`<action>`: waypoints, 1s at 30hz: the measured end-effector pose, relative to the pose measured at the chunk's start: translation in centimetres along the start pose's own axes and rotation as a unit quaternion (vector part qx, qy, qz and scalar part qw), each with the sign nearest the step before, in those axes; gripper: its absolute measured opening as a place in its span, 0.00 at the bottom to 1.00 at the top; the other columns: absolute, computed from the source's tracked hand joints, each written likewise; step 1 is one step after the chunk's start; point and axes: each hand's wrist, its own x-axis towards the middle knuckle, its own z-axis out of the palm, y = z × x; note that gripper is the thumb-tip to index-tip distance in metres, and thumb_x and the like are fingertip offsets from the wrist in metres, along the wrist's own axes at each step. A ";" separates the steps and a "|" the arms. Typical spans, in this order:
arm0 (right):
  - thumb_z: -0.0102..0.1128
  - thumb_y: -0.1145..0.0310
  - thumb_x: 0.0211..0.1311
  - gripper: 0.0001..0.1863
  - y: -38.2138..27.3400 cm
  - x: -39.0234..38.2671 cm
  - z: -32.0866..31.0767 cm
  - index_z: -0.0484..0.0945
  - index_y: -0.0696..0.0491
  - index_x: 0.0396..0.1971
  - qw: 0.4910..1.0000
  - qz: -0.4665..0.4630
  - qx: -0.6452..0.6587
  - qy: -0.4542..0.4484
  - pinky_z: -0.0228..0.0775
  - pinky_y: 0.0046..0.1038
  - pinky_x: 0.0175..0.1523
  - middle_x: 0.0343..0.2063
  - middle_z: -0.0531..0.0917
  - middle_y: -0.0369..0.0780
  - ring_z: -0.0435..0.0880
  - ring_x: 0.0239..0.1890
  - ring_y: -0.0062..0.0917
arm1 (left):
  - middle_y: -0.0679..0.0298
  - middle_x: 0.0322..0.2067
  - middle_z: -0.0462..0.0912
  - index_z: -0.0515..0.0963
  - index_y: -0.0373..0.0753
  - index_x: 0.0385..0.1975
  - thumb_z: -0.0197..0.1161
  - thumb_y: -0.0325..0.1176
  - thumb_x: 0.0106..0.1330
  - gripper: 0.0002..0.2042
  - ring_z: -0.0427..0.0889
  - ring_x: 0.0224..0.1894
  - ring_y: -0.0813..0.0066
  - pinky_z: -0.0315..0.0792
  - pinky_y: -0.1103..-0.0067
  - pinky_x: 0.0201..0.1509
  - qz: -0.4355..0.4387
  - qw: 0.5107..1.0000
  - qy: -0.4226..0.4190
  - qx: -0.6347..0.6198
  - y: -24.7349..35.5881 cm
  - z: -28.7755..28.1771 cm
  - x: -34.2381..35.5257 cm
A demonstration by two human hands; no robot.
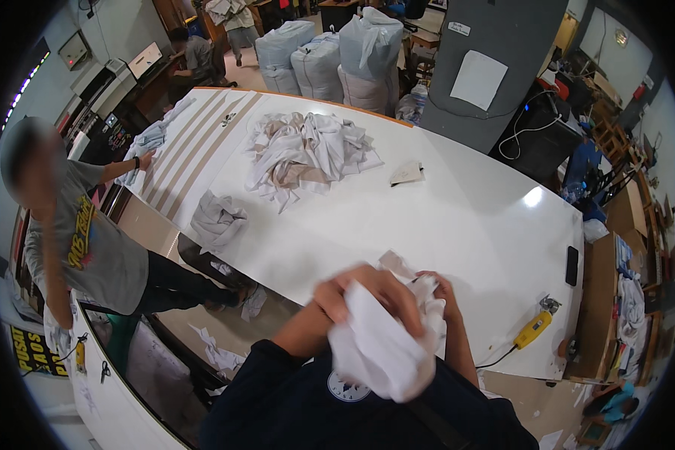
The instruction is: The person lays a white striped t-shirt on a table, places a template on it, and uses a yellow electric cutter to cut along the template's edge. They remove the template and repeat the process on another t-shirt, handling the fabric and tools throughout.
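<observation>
Striped fabric (195, 142) and a cloth heap (307, 150) are spread on the white counter (487, 202). At its near edge, bunched white cloth (375, 345) is clasped by the blurred left hand (375, 289) and also gripped by the right hand (446, 295). A yellow corded tool (532, 331) is laid farther right.

White cloth (379, 345) being held in L hand (375, 292), blurred; its R side being gripped by R hand (445, 294). Cloth pile (307, 154) being supported by wht tbl (472, 202), as is yellow pwr tool (532, 330) nr R end.
</observation>
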 end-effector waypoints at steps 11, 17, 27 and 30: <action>0.51 0.78 0.74 0.09 -15.2 5.8 -12.9 0.75 0.58 0.50 0.878 -0.133 -0.111 0.446 0.67 0.22 0.56 0.45 0.79 0.35 0.76 0.49 0.18 | 0.61 0.49 0.84 0.76 0.38 0.54 0.55 0.43 0.76 0.16 0.82 0.54 0.66 0.75 0.68 0.60 0.255 0.766 0.493 0.323 18.0 -6.5 1.2; 0.55 0.82 0.67 0.09 -21.4 3.5 -13.8 0.76 0.55 0.43 0.901 -0.236 -0.053 0.359 0.67 0.17 0.49 0.37 0.78 0.31 0.76 0.39 0.14 | 0.60 0.51 0.85 0.78 0.37 0.52 0.56 0.42 0.77 0.15 0.84 0.54 0.69 0.78 0.72 0.59 0.354 0.725 0.477 0.349 22.1 -7.1 -1.6; 0.62 0.67 0.70 0.09 -13.9 1.3 -3.8 0.84 0.58 0.35 0.983 0.114 -0.113 0.092 0.66 0.21 0.33 0.25 0.79 0.30 0.73 0.27 0.13 | 0.64 0.44 0.78 0.72 0.36 0.50 0.60 0.34 0.74 0.12 0.78 0.43 0.76 0.75 0.77 0.48 0.191 0.460 0.658 0.565 13.8 -20.7 -18.3; 0.62 0.65 0.71 0.11 -13.9 1.5 -1.6 0.84 0.58 0.35 0.984 0.137 -0.086 0.071 0.65 0.21 0.32 0.24 0.78 0.29 0.71 0.27 0.13 | 0.72 0.33 0.78 0.78 0.39 0.42 0.62 0.34 0.74 0.06 0.76 0.36 0.84 0.73 0.83 0.43 -0.078 0.622 0.504 0.594 1.4 -17.2 -13.3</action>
